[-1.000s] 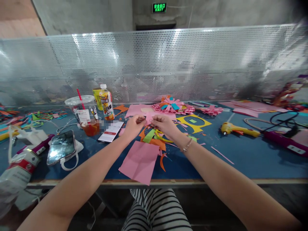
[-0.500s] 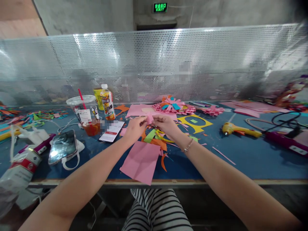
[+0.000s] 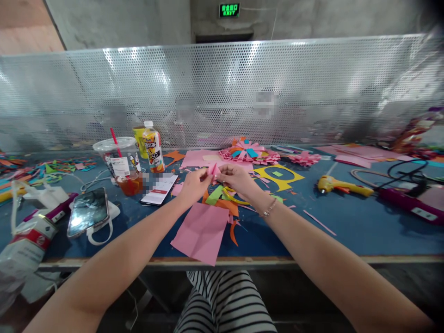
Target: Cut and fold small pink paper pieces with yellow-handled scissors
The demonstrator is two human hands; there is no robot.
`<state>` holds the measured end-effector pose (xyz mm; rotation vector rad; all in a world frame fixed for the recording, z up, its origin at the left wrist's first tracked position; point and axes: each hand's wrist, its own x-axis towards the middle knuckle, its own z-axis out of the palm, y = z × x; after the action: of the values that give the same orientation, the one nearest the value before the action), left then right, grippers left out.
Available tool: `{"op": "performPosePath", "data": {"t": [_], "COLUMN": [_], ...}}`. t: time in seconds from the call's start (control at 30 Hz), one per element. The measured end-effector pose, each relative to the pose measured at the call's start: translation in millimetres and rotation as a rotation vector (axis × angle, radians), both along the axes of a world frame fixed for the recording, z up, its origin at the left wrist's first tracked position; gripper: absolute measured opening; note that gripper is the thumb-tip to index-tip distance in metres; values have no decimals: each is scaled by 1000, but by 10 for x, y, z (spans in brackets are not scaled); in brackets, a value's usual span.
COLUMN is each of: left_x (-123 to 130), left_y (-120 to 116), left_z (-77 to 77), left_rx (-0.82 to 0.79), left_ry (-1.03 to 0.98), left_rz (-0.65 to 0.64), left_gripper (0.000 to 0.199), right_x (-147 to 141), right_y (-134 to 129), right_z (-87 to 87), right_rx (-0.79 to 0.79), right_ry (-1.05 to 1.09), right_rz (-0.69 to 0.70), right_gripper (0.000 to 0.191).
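Between my two hands, above the table, is a small folded piece of pink paper (image 3: pixel 214 170) with a pointed tip. My left hand (image 3: pixel 196 185) pinches its left side, and my right hand (image 3: pixel 234 179) pinches its right side. Below them lie green (image 3: pixel 215 195) and orange paper scraps (image 3: pixel 231 207) and part of a yellow paper ring (image 3: pixel 237 198). Nearer to me, a creased pink paper sheet (image 3: pixel 201 233) reaches over the table's front edge. Behind my hands sit a fringed pink paper flower (image 3: pixel 244 151) and a pink sheet (image 3: pixel 192 158).
Left of my hands are a phone (image 3: pixel 159 189), another phone (image 3: pixel 89 212), a plastic cup (image 3: pixel 120 162) with a straw and a drink bottle (image 3: pixel 152 148). At right lie a yellow cut-out sheet (image 3: pixel 293 175), a yellow glue gun (image 3: pixel 347 186) and a purple power strip (image 3: pixel 412 206). A perforated metal panel (image 3: pixel 222 92) stands behind.
The small pink paper has turned and folded in my fingers; its two sides now meet in a sharper upright point. Both hands stay nearly in place. The view has shifted slightly.
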<state>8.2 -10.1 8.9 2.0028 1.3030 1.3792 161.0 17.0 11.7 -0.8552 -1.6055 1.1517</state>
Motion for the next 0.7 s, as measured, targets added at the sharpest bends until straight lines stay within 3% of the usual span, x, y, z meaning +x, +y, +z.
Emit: {"op": "performPosePath", "data": {"t": [0.1,0.33,0.53,0.7], "left_x": [-10,4,23,16], "left_y": [31,39,3,18], "left_z": [1,-16,-7,-3], "left_rx": [-56,-272,-319,-372], "left_ry": [-89,-412,-499,-590], "left_rz": [32,-129,-150,-188], "left_gripper": [12,34,25,19], "right_x": [1,-21,-47,-65], "right_y": [5,-73,-134,-124], "right_z": [1,27,43,41], "right_rx": [17,40,80,-14], "right_ry": [-25,-40,-42,52], "right_rz": [-10,10,11,29], "right_gripper": [27,23,15,12]}}
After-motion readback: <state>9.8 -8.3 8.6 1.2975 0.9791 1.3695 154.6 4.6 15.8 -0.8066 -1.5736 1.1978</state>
